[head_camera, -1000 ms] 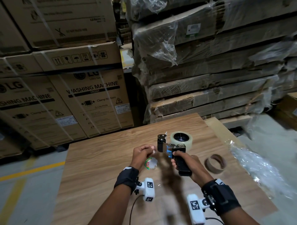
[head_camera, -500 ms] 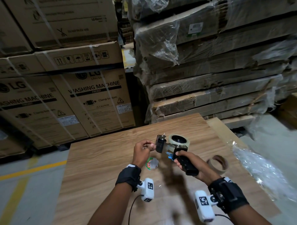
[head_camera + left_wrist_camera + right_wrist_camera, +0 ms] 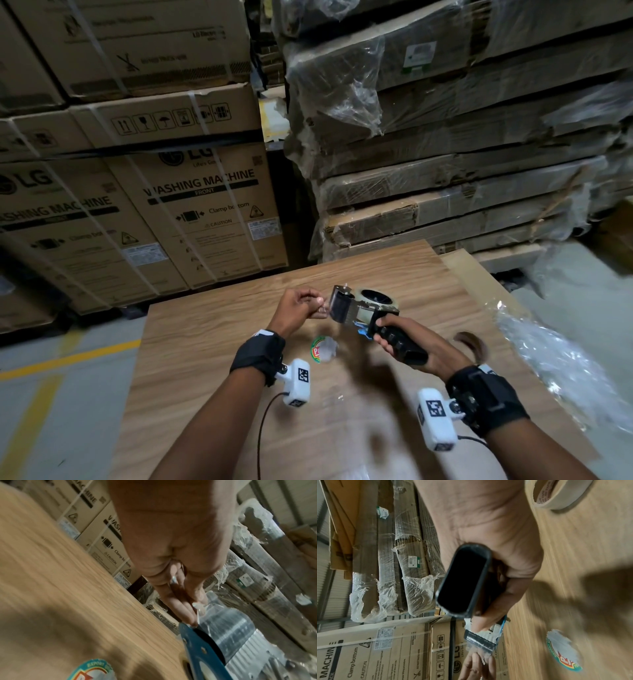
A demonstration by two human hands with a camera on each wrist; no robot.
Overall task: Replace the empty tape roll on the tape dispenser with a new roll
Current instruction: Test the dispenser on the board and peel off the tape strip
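My right hand (image 3: 385, 339) grips the black handle (image 3: 402, 346) of the tape dispenser (image 3: 359, 310) and holds it above the wooden table (image 3: 212, 342). A new clear tape roll (image 3: 375, 297) sits on its hub. My left hand (image 3: 319, 305) pinches the loose clear tape end at the black roller (image 3: 340, 306). In the left wrist view the fingertips (image 3: 193, 620) press the clear tape against the blue side plate (image 3: 202, 653). The right wrist view shows the handle's end (image 3: 464, 580) in my fist. The empty cardboard core (image 3: 559, 493) lies on the table behind that hand.
A round printed label (image 3: 322, 349) lies on the table under the hands. Crumpled clear plastic wrap (image 3: 555, 370) covers the table's right edge. Washing machine cartons (image 3: 205, 205) and wrapped flat boxes (image 3: 445, 154) are stacked beyond the far edge.
My left hand has risen from near the label to the dispenser's roller and pinches the tape end. The dispenser has tipped flatter and shifted slightly right.
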